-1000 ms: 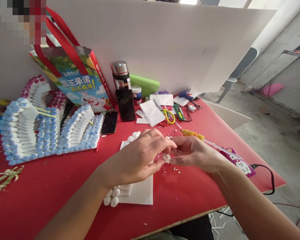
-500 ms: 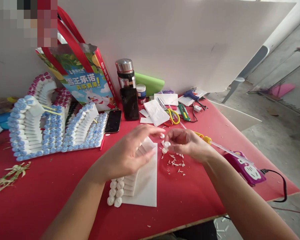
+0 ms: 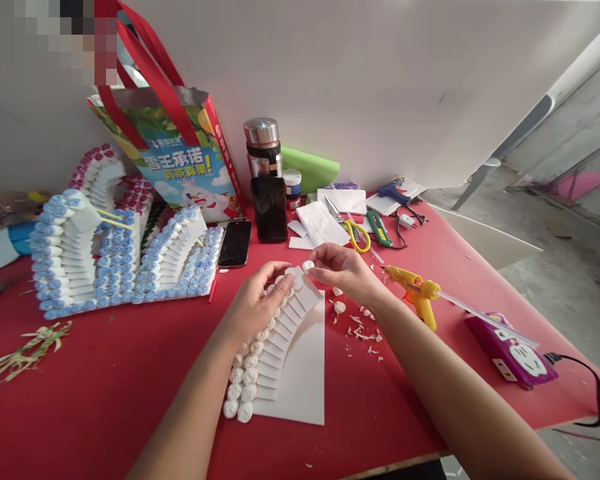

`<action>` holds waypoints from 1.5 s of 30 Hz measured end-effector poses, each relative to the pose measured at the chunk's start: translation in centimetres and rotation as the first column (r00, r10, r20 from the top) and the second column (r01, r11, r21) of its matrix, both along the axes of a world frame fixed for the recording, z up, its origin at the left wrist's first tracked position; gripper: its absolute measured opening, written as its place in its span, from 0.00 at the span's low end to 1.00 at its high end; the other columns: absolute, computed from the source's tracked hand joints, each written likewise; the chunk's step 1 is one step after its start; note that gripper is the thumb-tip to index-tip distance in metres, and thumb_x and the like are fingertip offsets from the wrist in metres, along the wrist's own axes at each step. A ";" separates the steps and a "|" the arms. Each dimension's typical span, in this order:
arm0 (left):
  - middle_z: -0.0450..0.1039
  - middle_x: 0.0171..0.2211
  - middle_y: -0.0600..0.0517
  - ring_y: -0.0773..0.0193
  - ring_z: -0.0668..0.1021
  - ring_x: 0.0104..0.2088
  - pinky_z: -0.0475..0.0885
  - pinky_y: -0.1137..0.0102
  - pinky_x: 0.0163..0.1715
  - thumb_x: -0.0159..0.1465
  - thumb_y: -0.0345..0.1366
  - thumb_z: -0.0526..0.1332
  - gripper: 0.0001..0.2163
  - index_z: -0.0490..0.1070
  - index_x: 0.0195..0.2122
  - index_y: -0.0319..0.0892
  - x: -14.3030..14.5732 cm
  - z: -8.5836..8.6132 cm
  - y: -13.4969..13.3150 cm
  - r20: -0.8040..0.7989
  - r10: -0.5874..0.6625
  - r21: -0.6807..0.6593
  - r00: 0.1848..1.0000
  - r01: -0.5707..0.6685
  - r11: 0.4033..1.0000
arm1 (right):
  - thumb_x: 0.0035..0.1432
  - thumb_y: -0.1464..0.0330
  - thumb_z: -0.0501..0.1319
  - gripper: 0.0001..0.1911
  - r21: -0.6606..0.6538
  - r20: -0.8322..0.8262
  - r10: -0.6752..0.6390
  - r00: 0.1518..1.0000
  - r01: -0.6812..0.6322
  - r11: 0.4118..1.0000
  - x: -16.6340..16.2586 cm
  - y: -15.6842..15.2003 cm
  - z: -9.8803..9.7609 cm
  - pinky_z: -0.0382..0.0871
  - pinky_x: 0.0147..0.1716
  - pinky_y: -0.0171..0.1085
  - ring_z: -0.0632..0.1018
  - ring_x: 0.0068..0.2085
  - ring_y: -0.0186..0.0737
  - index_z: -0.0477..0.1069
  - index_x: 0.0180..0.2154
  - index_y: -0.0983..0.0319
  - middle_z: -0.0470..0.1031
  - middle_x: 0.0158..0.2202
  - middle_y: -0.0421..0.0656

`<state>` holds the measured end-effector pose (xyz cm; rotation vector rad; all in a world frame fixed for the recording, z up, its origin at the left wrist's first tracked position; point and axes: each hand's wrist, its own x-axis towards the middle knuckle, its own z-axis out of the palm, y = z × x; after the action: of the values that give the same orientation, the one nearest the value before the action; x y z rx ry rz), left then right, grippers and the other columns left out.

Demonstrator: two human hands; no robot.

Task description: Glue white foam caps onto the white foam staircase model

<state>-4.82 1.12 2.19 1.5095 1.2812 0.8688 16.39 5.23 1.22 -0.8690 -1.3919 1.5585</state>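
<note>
A white fan-stepped craft piece (image 3: pixel 266 373) lies on a white sheet (image 3: pixel 305 380), its left edge lined with rolled white rosettes (image 3: pixel 250 376). My left hand (image 3: pixel 255 300) grips the upper end of the piece, thumb on top and fingers round the outer side. Between the thumb and fingertips of my right hand (image 3: pixel 347 270) is a small white rosette (image 3: pixel 309 267), close by the piece's top corner. A loose white rosette (image 3: pixel 339 307) lies below that hand, near white shavings (image 3: pixel 364 335). To the right rests a yellow glue gun (image 3: pixel 413 290) with a clear stick in its back.
Finished blue-and-white pieces (image 3: pixel 115 267) and a shopping bag (image 3: pixel 180 160) stand at left. Behind are a phone (image 3: pixel 269 210), a steel flask (image 3: pixel 263 143), scissors (image 3: pixel 357 237) and a green cutter (image 3: pixel 380 230). A purple power strip (image 3: pixel 513 353) sits near the right edge.
My left hand has lowered onto the top of the white piece and closed on it. My right hand has brought the rosette left and up, beside the piece. The glue gun now shows fully.
</note>
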 end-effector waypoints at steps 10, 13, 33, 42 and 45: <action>0.78 0.48 0.49 0.56 0.79 0.49 0.74 0.66 0.46 0.67 0.50 0.61 0.19 0.70 0.54 0.46 0.0 0.1 -0.1 0.018 -0.026 -0.028 0.999 0.027 0.999 | 0.56 0.64 0.71 0.13 0.010 0.005 0.058 0.998 -0.058 0.998 -0.1 0.1 -0.7 0.62 0.26 0.32 0.68 0.28 0.28 0.74 0.40 0.63 0.69 0.30 0.37; 0.77 0.48 0.49 0.56 0.79 0.49 0.74 0.65 0.47 0.67 0.50 0.61 0.19 0.70 0.54 0.46 0.1 0.3 -0.2 0.025 -0.035 -0.031 0.999 0.035 0.999 | 0.56 0.64 0.71 0.13 0.012 0.001 0.063 0.998 -0.063 0.998 -0.2 0.1 -0.7 0.63 0.27 0.32 0.69 0.29 0.28 0.74 0.40 0.63 0.69 0.31 0.38; 0.78 0.48 0.47 0.54 0.79 0.49 0.74 0.64 0.48 0.66 0.49 0.61 0.20 0.70 0.55 0.44 0.4 0.6 -0.2 -0.010 -0.026 -0.011 1.000 0.026 1.000 | 0.57 0.61 0.69 0.13 0.078 0.148 0.080 0.986 -0.092 0.993 0.4 0.2 -0.8 0.59 0.26 0.34 0.65 0.26 0.30 0.75 0.41 0.62 0.66 0.26 0.36; 0.76 0.53 0.46 0.53 0.77 0.53 0.72 0.62 0.52 0.66 0.50 0.61 0.20 0.70 0.55 0.45 0.2 0.5 -0.2 -0.041 -0.030 0.000 0.999 0.030 1.000 | 0.61 0.60 0.65 0.13 0.028 0.115 -0.062 0.991 0.059 0.998 0.7 -0.3 -0.2 0.61 0.30 0.34 0.67 0.30 0.29 0.77 0.44 0.61 0.70 0.33 0.38; 0.76 0.52 0.46 0.53 0.78 0.52 0.73 0.62 0.51 0.66 0.50 0.61 0.20 0.70 0.55 0.45 0.2 0.5 -0.2 -0.031 -0.034 0.000 0.999 0.034 0.999 | 0.58 0.60 0.67 0.13 -0.009 0.078 -0.097 0.992 0.098 0.995 0.2 -0.5 -0.3 0.60 0.29 0.34 0.65 0.28 0.29 0.77 0.41 0.61 0.68 0.30 0.36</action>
<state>-4.60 0.87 2.73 1.5464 1.2739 0.8270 16.61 4.71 0.93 -1.0000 -1.3748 1.4747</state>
